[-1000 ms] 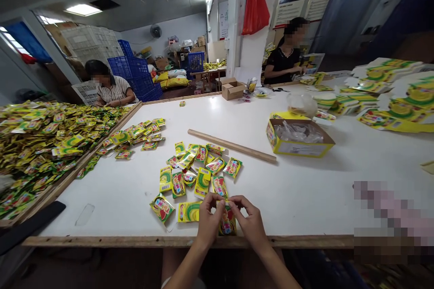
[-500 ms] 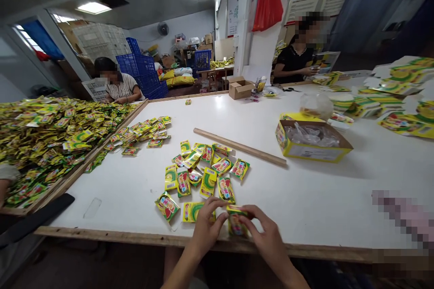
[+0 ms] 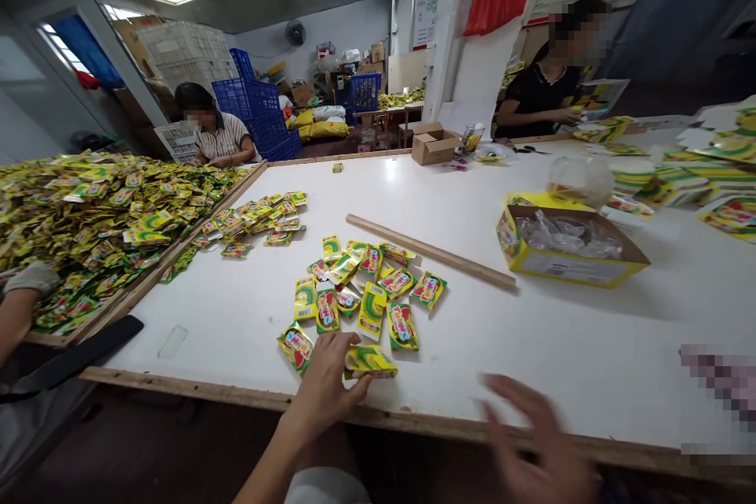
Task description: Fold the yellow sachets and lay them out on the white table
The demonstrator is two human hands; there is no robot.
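My left hand is closed on a small yellow-green candy box near the table's front edge, thumb on the near side and fingers on the far side. To the right, over the front edge, my right hand is blurred by motion, its fingers apart and nothing visible in them. Just beyond my left hand lies a loose group of similar small boxes, among them a red-and-green one, a yellow one and one beside my fingers.
A wooden strip lies across the white table. Right of it stands an open yellow carton holding clear plastic bags. A big heap of small boxes fills the left side, where a gloved hand reaches in. Two people sit across.
Both hands were on one small box; it is no longer visible between them. My left hand has moved left onto another box, while my right hand has swung right and opened.
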